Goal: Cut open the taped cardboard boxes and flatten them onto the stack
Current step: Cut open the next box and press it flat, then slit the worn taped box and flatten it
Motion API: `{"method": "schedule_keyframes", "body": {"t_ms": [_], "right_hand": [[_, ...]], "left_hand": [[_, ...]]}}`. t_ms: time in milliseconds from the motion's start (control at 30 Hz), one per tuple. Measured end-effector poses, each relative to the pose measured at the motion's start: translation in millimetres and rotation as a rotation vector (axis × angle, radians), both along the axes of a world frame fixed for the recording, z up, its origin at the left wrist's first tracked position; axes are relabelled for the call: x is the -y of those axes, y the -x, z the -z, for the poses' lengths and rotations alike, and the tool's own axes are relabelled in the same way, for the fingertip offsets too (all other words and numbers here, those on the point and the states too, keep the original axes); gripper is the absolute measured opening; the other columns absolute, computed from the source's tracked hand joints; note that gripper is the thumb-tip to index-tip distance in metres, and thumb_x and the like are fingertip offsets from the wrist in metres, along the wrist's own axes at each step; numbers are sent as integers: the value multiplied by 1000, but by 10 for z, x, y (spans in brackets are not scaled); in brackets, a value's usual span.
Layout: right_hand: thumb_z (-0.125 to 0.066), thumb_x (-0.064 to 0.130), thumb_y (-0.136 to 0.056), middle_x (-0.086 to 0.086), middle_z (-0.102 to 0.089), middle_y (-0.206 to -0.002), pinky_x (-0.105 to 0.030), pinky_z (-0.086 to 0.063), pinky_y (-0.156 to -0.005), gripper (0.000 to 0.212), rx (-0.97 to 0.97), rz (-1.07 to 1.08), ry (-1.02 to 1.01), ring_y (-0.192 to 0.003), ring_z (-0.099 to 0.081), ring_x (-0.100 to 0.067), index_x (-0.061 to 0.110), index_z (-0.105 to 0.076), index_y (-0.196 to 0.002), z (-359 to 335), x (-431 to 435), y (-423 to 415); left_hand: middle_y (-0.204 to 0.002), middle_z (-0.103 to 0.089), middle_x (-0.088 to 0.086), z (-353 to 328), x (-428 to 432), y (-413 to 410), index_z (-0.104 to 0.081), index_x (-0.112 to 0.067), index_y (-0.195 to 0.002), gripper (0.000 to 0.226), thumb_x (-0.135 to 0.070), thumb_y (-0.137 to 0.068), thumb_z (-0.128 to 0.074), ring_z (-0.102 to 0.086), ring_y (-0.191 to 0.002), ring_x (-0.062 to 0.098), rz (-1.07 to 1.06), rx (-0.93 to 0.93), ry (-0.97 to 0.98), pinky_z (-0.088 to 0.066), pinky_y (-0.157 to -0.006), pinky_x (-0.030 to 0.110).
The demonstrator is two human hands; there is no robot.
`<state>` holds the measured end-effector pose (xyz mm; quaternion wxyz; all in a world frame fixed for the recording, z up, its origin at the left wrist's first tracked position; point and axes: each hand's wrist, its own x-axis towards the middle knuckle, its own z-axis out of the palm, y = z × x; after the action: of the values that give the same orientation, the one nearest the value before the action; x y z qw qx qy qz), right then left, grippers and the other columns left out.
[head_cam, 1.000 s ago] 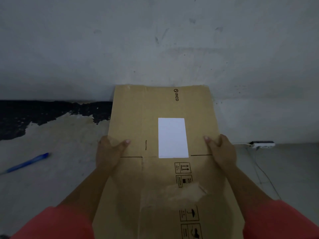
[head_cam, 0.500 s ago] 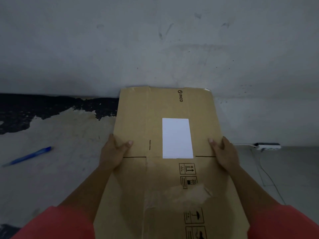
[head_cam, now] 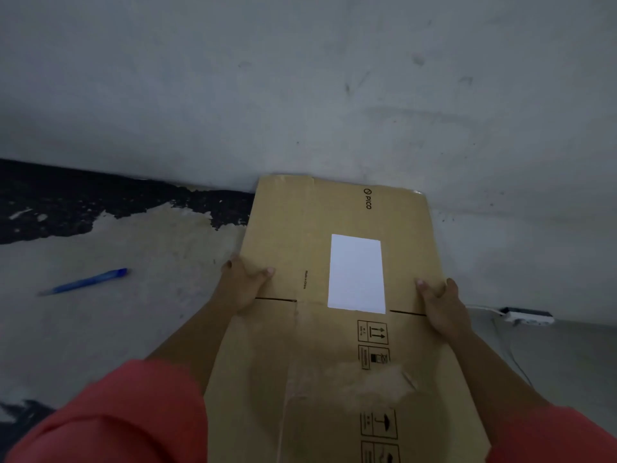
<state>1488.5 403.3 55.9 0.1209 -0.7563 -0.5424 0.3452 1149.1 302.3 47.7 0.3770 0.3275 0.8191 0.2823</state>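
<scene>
The box (head_cam: 300, 225) looks light and stiff. Left hand (head_cam: 243, 287) and right hand (head_cam: 440, 305) pinch its side edges, likely the best hold

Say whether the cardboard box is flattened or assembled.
Flattened: the cardboard box is one flat sheet, left hand and right hand gripping its edges.

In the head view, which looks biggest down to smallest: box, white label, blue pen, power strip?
Biggest is the box, then the white label, then the blue pen and power strip, too alike to rank.
</scene>
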Motion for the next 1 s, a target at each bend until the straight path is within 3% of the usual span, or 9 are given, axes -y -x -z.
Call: {"method": "schedule_keyframes", "body": {"t_ms": [100, 233, 333, 600, 1000], "right_hand": [[-48, 60, -89, -21, -27, -151, -51, -26, -110, 89, -24, 55, -21, -136, -31, -42, 11, -8, -151, -85, 21, 8], [-43, 61, -90, -21, -28, -149, -53, -21, -109, 78, 427, -1, -142, -137, -25, -37, 13, -21, -148, -351, 112, 250], [-44, 54, -92, -18, -31, -146, -49, -22, -107, 65, 544, -112, -287, -137, -22, -32, 14, -31, -142, -547, 221, 683], [-43, 51, -94, -15, -31, -147, -48, -21, -107, 56, 436, -380, -357, -138, -20, -31, 18, -38, -140, -886, 992, 2476], [-44, 53, -93, -15, -34, -147, -49, -23, -110, 57, 203, -763, -395, -136, -22, -35, 19, -40, -138, -1142, 2506, 5406]], "left_hand": [[-162, -2, 12, -85, 49, 12, 10, -11, -153, 107, -61, -86, -56, -12, -147, 31, -43, -77, -1, -16, -118, 51], [-162, -5, 11, -264, 171, 241, 3, -13, -154, 99, -62, -88, -52, -13, -147, 32, 73, -172, 18, -18, -117, 54], [-162, -6, 11, -450, 342, 515, 1, -13, -154, 93, -58, -91, -50, -13, -147, 31, 144, -211, -5, -18, -117, 52], [-163, -4, 5, -1091, 1357, 1669, -1, -18, -155, 87, -60, -93, -44, -10, -148, 26, 239, -367, 14, -16, -118, 48], [-162, -9, 4, -1650, 3120, 3887, -5, -16, -155, 86, -60, -92, -45, -13, -148, 26, 66, -563, 14, -20, -117, 51]]}}
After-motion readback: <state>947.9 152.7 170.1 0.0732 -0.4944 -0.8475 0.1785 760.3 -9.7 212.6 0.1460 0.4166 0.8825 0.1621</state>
